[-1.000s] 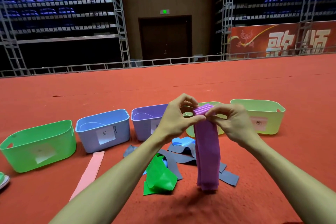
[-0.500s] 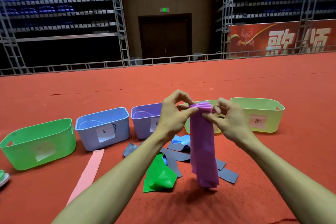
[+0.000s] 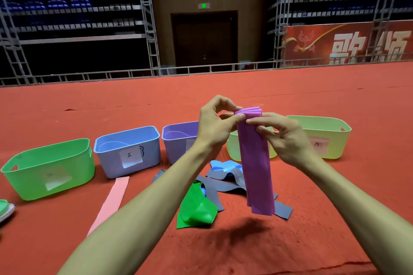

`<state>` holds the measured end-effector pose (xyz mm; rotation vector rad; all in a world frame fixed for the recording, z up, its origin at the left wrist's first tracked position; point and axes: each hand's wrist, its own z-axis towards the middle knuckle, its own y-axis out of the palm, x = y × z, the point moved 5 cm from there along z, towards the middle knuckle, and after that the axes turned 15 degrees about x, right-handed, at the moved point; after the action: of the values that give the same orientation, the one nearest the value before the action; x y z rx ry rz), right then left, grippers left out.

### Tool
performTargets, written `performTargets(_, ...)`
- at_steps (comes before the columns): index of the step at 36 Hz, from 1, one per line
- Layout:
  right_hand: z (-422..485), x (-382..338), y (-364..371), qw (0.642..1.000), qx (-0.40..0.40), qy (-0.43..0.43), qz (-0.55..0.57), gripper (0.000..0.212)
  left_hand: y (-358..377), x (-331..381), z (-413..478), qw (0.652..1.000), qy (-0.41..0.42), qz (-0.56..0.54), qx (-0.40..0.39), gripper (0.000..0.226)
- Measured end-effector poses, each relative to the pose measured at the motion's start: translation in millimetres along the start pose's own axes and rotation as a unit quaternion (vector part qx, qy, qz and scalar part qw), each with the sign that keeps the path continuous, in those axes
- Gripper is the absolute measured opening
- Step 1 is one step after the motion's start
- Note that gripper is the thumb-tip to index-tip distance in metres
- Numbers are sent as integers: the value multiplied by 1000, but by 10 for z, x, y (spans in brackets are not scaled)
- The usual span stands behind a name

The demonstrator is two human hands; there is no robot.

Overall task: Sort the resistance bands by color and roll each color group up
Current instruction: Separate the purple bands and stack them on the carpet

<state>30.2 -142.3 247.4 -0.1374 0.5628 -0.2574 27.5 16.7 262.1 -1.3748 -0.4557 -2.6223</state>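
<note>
A stack of purple resistance bands (image 3: pixel 257 169) hangs upright in the air above the red floor. My left hand (image 3: pixel 214 127) pinches its top edge from the left, and my right hand (image 3: pixel 283 138) pinches it from the right just below the top. Beneath it on the floor lie a crumpled green band (image 3: pixel 196 207), several grey bands (image 3: pixel 221 185) and a light blue band (image 3: pixel 223 165). A pink band (image 3: pixel 111 198) lies flat to the left.
A row of bins stands beyond the bands: a green bin (image 3: pixel 47 167), a blue bin (image 3: pixel 127 152), a purple bin (image 3: pixel 178 140), a pale yellow-green bin (image 3: pixel 234 147) behind the purple stack and another (image 3: pixel 324 136) at the right. A shoe (image 3: pixel 5 210) shows at the left edge.
The purple stack has been lifted; its lower end, which touched the floor a second ago, now hangs free above it. Both hands keep pinching its top.
</note>
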Motion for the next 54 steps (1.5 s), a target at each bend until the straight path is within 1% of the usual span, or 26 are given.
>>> performTargets(6, 71, -34, 7, 998, -56, 38, 0, 29, 39, 13, -2, 1000, 6, -4, -14, 25)
performTargets(10, 126, -71, -3, 997, -60, 54, 17, 32, 43, -46, -4, 999, 8, -16, -27, 25)
performTargets(12, 127, -59, -10, 998, -53, 43, -6, 32, 32, -127, -21, 999, 6, -19, -39, 29)
performTargets(14, 107, -36, -29, 998, -43, 38, -24, 30, 21, -279, -80, 998, -30, -17, -61, 42)
performTargets(16, 90, -20, -68, 998, -22, 45, -25, 30, 31, -474, -208, 990, -87, -12, -113, 58)
performTargets(18, 90, -8, -119, 998, 6, 53, -20, 31, 47, -644, -378, 978, -116, 2, -173, 70)
performTargets(19, 98, 1, -144, 998, 20, 61, -15, 31, 56, -710, -459, 974, -116, 8, -195, 73)
performTargets(21, 114, 21, -184, 996, 40, 79, -6, 30, 70, -803, -598, 972, -104, 19, -208, 77)
performTargets(26, 127, 43, -269, 993, 69, 93, -13, 30, 66, -854, -735, 983, -39, 63, -168, 85)
performTargets(29, 128, 112, -313, 991, 82, 98, -26, 30, 107, -857, -802, 979, -10, 79, -188, 80)
performTargets(33, 88, 308, -317, 989, 71, 120, -50, 27, 170, -917, -938, 972, -20, 81, -219, 54)
performTargets(35, 57, 415, -319, 987, 66, 131, -63, 27, 176, -981, -1004, 969, -29, 89, -228, 46)
performTargets(39, -7, 654, -340, 981, 69, 163, -82, 27, 149, -1171, -1118, 959, -82, 97, -253, 49)
performTargets(43, -163, 902, -275, 974, 56, 194, -99, 29, 111, -1345, -1216, 944, -93, 134, -288, 67)
performTargets(45, -268, 1043, -242, 970, 53, 210, -106, 28, 95, -1429, -1259, 938, -101, 145, -299, 71)
performTargets(50, -524, 1456, -242, 957, 67, 253, -128, 25, 97, -1666, -1393, 923, -147, 147, -325, 66)
performTargets(54, -699, 1741, -340, 944, 87, 283, -145, 26, 122, -1877, -1514, 909, -134, 187, -347, 56)
